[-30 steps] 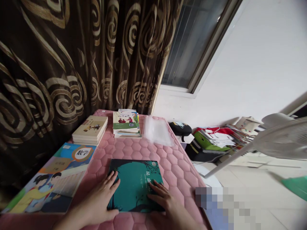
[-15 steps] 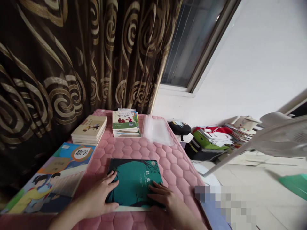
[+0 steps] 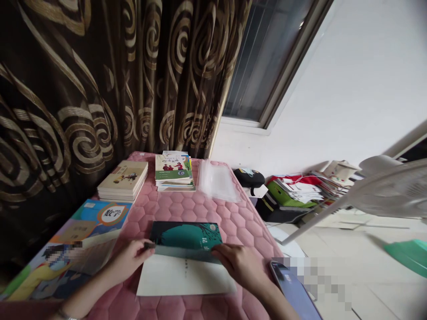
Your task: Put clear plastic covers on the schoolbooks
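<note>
A dark teal book (image 3: 185,233) lies on the pink quilted mattress, its front cover raised along the near edge. Beneath the cover shows a pale page (image 3: 187,280) with a short column of printed characters. My left hand (image 3: 135,255) pinches the cover's near left corner between thumb and fingers. At the opposite near corner, my right hand (image 3: 235,262) grips the cover with bent fingers, its thumb hidden. Left of the book lies a large colourful textbook (image 3: 90,231) with a cartoon cover, apart from my left hand.
Behind are a stack of beige books (image 3: 123,180), a pile of thin books (image 3: 173,171) and clear plastic sheets (image 3: 218,180). A phone-like device (image 3: 293,289) sits by the mattress's right edge. Further right stands a white fan (image 3: 393,186); a patterned curtain (image 3: 100,89) hangs left.
Both hands have gone from lying flat on the closed book to gripping the cover's near corners. The cover has been lifted away from me, uncovering the pale page.
</note>
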`<state>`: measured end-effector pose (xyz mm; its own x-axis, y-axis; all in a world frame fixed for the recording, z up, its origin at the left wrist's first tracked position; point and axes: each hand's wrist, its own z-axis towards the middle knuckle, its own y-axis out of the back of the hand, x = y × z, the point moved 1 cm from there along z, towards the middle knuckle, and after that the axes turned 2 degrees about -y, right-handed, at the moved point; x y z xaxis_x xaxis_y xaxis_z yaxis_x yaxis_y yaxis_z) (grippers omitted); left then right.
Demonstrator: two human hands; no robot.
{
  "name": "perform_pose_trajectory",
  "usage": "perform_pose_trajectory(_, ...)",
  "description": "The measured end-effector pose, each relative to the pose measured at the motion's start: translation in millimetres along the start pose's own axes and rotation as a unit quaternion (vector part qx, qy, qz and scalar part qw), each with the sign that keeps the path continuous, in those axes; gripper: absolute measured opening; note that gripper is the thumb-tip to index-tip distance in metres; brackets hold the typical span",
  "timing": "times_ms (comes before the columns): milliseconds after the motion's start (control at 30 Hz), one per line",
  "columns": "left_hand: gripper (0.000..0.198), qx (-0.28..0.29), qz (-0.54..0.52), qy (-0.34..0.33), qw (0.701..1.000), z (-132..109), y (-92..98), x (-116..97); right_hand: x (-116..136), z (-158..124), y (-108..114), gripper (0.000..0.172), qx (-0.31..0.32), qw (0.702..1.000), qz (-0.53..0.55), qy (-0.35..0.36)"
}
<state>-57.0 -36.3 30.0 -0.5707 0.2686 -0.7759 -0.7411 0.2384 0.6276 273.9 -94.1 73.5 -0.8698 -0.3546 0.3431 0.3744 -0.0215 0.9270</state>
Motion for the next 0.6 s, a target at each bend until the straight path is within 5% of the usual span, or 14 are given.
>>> perform_pose_trajectory(167, 0.046, -0.131, -0.028, 0.027, 0.991, 36, -15.6, 10, -11, 35, 8, 0.052, -0.097, 0.993, -0.063, -0.027)
perform_pose_trajectory(333, 0.035, -0.191, -0.059, 0.037, 0.979, 68, -22.3, 3, -3, 67, 6, 0.038, -0.178, 0.979, -0.097, -0.002)
perform_pose_trajectory(600, 0.025, -0.183, -0.024, 0.099, 0.978, 101, -24.9, 9, 39, 104, -46, 0.046, -0.048, 0.993, -0.099, 0.042)
